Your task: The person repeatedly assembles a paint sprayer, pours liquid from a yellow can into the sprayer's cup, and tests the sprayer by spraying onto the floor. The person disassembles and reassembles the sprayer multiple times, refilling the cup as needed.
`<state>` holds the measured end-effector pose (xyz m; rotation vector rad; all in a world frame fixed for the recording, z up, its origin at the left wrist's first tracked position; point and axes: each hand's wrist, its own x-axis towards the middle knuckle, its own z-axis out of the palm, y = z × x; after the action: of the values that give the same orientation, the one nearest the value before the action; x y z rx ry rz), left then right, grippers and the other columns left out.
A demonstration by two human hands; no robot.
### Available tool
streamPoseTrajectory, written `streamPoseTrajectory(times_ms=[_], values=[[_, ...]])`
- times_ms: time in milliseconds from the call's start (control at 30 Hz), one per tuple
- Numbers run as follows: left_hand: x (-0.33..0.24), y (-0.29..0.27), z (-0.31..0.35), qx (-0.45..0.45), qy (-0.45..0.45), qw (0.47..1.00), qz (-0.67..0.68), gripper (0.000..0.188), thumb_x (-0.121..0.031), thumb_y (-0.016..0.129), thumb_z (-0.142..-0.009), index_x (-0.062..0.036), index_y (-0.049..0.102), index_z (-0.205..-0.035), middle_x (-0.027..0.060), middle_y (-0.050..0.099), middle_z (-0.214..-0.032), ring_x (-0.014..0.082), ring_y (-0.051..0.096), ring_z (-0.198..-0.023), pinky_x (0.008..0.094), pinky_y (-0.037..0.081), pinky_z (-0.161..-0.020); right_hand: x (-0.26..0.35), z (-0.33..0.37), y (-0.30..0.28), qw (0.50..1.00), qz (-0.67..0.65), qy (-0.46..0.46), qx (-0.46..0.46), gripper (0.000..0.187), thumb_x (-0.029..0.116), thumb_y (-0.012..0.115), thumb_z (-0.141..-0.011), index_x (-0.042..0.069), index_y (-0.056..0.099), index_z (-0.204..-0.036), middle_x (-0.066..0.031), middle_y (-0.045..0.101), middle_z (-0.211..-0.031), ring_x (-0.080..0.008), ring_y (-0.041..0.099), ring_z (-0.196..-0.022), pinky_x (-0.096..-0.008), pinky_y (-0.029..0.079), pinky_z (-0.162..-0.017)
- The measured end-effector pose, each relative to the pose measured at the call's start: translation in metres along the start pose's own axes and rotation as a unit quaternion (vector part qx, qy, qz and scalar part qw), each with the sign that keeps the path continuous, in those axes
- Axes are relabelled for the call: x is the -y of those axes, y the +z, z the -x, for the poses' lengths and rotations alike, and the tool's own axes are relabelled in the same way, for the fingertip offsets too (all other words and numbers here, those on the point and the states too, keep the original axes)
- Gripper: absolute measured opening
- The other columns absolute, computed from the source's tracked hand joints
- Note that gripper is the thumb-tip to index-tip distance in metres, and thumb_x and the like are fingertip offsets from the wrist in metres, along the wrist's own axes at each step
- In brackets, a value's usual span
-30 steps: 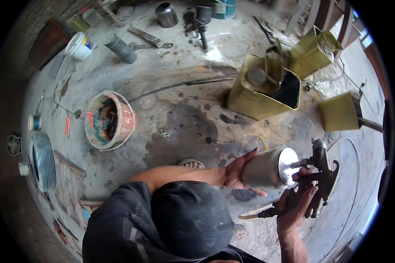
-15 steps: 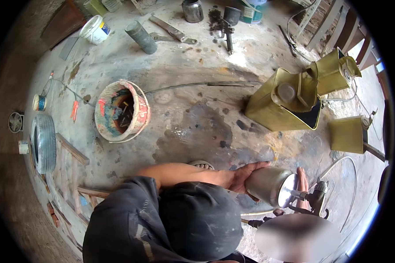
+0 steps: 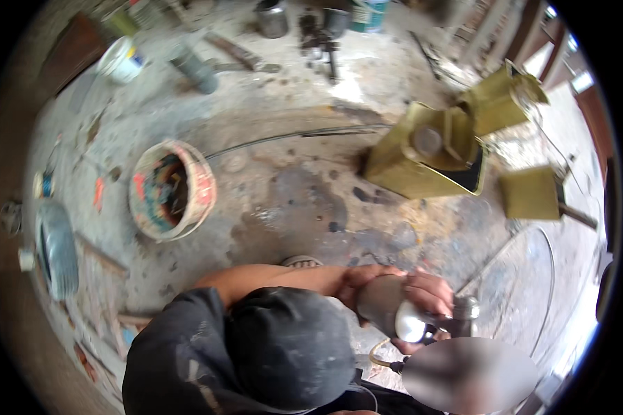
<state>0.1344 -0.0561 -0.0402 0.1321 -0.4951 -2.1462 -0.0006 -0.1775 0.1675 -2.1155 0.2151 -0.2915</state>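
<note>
Silver-grey metal in the form of a cup (image 3: 377,304), turned on its side, on the near side of the big olive tin (image 3: 391,162) and well apart from it. Held at the blunt end by the left hand (image 3: 357,283), closed around it; held at the shiny end by the right hand (image 3: 428,294), with fingers curled over, just beside the spray gun (image 3: 466,311). Impossible to tell how firmly, because of blur. By judgement, now in the step of handling the cup at the end towards the spray gun. For the next move, probably necessary to support both parts, to align them well and to avoid any sudden tilt.
</note>
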Motion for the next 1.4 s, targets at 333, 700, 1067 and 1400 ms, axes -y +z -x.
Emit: streamPoseTrajectory(times_ms=[333, 700, 1067, 1400], values=[[-0.067, -0.029, 0.048, -0.173, -0.168, 0.962, 0.130, 0.069, -0.064, 0.039, -0.104, -0.0100, 0.051, -0.145, 0.0179, 0.066, -0.131, 0.0338, 0.071, -0.110, 0.0526, 0.065, -0.069, -0.007, -0.030, -0.009, 0.990, -0.085, -0.051, -0.100, 0.087, 0.042, 0.087, -0.067, -0.004, 0.055, -0.133, -0.0210, 0.061, -0.125, -0.0352, 0.058, -0.125, -0.0614, 0.032, -0.120], [-0.089, -0.036, 0.046, -0.232, -0.122, 0.940, 0.217, 0.077, -0.058, 0.038, -0.107, 0.0038, 0.041, -0.153, 0.0220, 0.059, -0.143, 0.0322, 0.061, -0.128, 0.0465, 0.046, -0.113, -0.013, -0.018, -0.025, 0.982, -0.105, -0.049, -0.147, 0.093, 0.049, 0.085, -0.067, -0.008, 0.053, -0.132, -0.0246, 0.062, -0.126, -0.0372, 0.058, -0.127, -0.0645, 0.027, -0.122], [-0.086, -0.037, 0.046, -0.234, -0.095, 0.947, 0.201, 0.082, -0.061, 0.040, -0.105, 0.0017, 0.033, -0.158, 0.0249, 0.053, -0.148, 0.0360, 0.056, -0.135, 0.0518, 0.044, -0.114, -0.016, 0.008, -0.051, 0.985, -0.084, 0.012, -0.149, 0.092, 0.048, 0.082, -0.069, -0.008, 0.051, -0.135, -0.0242, 0.062, -0.127, -0.0350, 0.057, -0.129, -0.0593, 0.030, -0.123], [-0.096, -0.023, 0.049, -0.212, -0.057, 0.956, 0.195, 0.088, -0.065, 0.044, -0.102, 0.0015, 0.030, -0.159, 0.0248, 0.055, -0.146, 0.0351, 0.059, -0.131, 0.0510, 0.049, -0.110, -0.086, 0.067, -0.060, 0.869, 0.210, 0.431, 0.122, 0.072, 0.021, 0.082, -0.078, -0.004, 0.051, -0.138, -0.0218, 0.057, -0.137, -0.0358, 0.048, -0.137, -0.0486, 0.040, -0.120]])
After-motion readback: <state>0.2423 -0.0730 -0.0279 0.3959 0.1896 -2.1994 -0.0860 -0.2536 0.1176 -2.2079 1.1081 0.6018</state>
